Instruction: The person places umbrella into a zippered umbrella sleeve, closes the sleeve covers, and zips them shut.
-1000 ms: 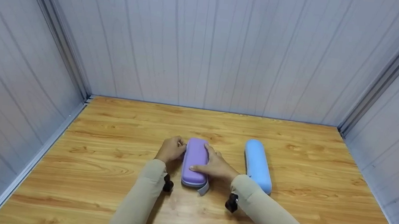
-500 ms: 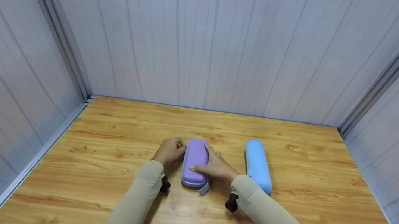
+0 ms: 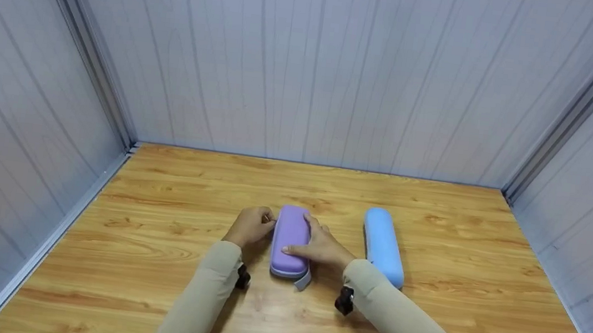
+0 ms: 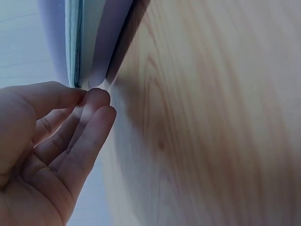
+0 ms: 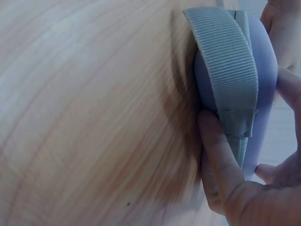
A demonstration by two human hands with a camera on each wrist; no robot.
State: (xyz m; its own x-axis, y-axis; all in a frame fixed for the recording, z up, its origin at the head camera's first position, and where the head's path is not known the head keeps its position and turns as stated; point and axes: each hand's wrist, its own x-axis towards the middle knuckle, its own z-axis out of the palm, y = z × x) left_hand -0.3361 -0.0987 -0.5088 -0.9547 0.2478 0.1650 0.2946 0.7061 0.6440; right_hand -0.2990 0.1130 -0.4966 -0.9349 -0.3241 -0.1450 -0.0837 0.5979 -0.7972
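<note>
A purple hard-shell zip case (image 3: 289,231) lies lengthwise on the wooden table, its grey zipper seam running round the side. My right hand (image 3: 325,247) grips it from the right, thumb across the lid; in the right wrist view, fingers (image 5: 221,155) press the side below the seam. A grey ribbed strap (image 5: 230,70) loops out from the near right end. On the left side, my left hand (image 3: 251,225) pinches the zipper pull at the seam, thumb and fingertips together. The fingertips mostly hide the pull in the left wrist view. The lid looks closed.
Right of the purple case lies a blue hard-shell case (image 3: 383,246), slightly angled, close beyond my right wrist. Pale panel walls (image 3: 313,68) enclose the wood-grain table (image 3: 151,262) at the back and both sides.
My left hand and forearm have shifted slightly left and toward me, fingertips still at the seam. The right hand and both cases have stayed in place.
</note>
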